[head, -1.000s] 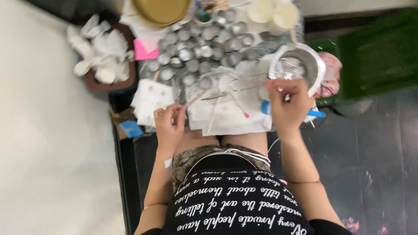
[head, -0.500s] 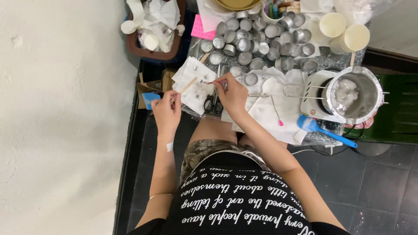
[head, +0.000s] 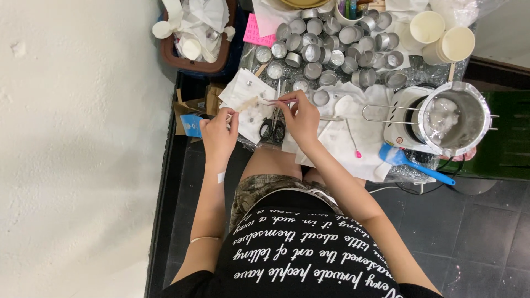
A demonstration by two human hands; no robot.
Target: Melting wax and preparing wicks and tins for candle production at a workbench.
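Here the left hand (head: 220,134) pinches a wooden stick (head: 243,106) angled up-right toward the right hand (head: 301,117), which grips thin tweezers (head: 274,102) pointing left, tips nearly meeting above white paper (head: 245,94), beside scissors (head: 272,128).

Ahead of my fingers the tins (head: 326,44) stand packed rim to rim, leaving no lane between them. Just under my right fingertips (head: 284,101) the scissors (head: 273,128) block the way down. Right of those fingers the paper (head: 367,138) lies open up to the pot (head: 455,118). Left of my left fingers (head: 232,114) the table ends; only the bin (head: 193,60) stands beyond.
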